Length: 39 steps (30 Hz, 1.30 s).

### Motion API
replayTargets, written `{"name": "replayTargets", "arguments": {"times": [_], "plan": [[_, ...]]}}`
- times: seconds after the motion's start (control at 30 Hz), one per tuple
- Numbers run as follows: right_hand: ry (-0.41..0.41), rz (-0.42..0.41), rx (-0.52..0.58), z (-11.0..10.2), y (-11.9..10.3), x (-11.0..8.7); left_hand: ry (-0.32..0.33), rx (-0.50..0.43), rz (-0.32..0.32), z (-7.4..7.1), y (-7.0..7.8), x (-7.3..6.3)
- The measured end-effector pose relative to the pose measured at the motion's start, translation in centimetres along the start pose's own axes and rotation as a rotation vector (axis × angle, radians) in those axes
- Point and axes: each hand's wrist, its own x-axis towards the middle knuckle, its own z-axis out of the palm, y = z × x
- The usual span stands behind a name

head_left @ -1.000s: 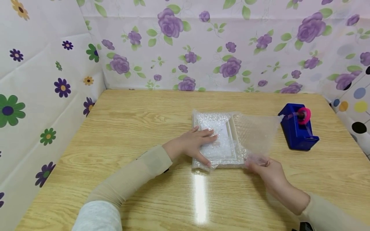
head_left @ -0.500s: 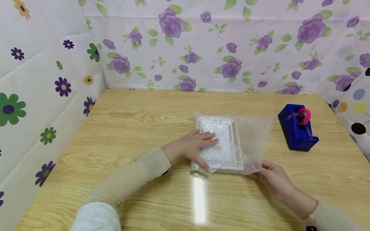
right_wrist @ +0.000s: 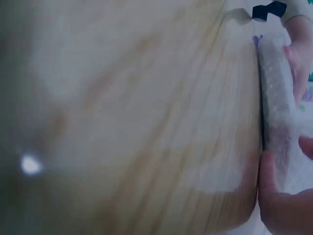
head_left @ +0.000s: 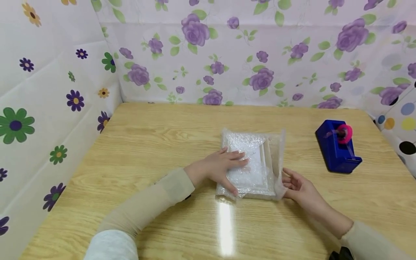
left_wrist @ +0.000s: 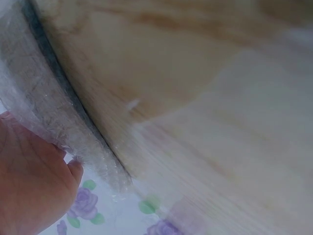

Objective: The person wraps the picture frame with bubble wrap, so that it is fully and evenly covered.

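Observation:
A picture frame [head_left: 266,159] with a pale border lies on the table, wrapped in clear bubble wrap [head_left: 240,139]. My left hand [head_left: 221,167] rests on top of it, fingers spread over the wrap. Along the right edge, the wrap's loose flap [head_left: 281,151] stands up. My right hand [head_left: 303,193] touches this flap near the front corner, its fingers loosely bent against the outer side. In the right wrist view, the right thumb [right_wrist: 267,171] lies along the package's side, apart from a fingertip [right_wrist: 306,146]. The left wrist view shows the wrapped edge [left_wrist: 58,107] beside the left hand.
A blue tape dispenser [head_left: 338,151] with a pink-cored roll stands to the right of the package. The wood-grain table [head_left: 156,122] ends at a flowered cloth [head_left: 227,54] behind and another flowered cloth [head_left: 55,119] on the left.
The flap, earlier stretched out to the right and held by my right hand, has come up and inward at the package's right edge. My left hand stays on the package.

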Motion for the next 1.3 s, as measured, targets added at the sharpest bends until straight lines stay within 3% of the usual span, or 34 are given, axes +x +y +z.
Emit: {"name": "replayTargets", "arguments": {"times": [0.17, 0.27, 0.37, 0.5, 0.73, 0.93, 1.13, 1.3], "plan": [[-0.076, -0.246, -0.101, -1.2, 0.7, 1.2, 0.01, -0.005, -0.007, 0.3, -0.1, 0.1], [-0.095, -0.276, -0.281, -2.3, 0.7, 2.0, 0.011, -0.001, 0.009, 0.2, 0.0, 0.1], [-0.128, -0.228, -0.44, -3.1, 0.7, 2.9, 0.007, 0.004, 0.026, 0.3, 0.0, 0.2], [-0.194, -0.236, -0.417, -3.3, 1.3, 4.1, 0.003, -0.001, 0.041, 0.6, 0.0, 0.4], [-0.238, -0.345, -0.355, -3.2, 1.4, 5.3, -0.001, 0.019, 0.044, 0.6, -0.2, 0.6], [-0.249, -0.297, -0.351, -3.1, 0.7, 5.6, -0.007, 0.016, 0.047, 0.1, -0.2, 0.5], [-0.291, -0.272, -0.38, -3.1, 0.1, 5.9, -0.011, 0.019, 0.047, 0.0, -0.2, 0.5], [-0.301, -0.318, -0.484, -3.1, -0.5, 5.9, -0.01, 0.008, 0.057, 0.1, -0.3, 0.5]]}}
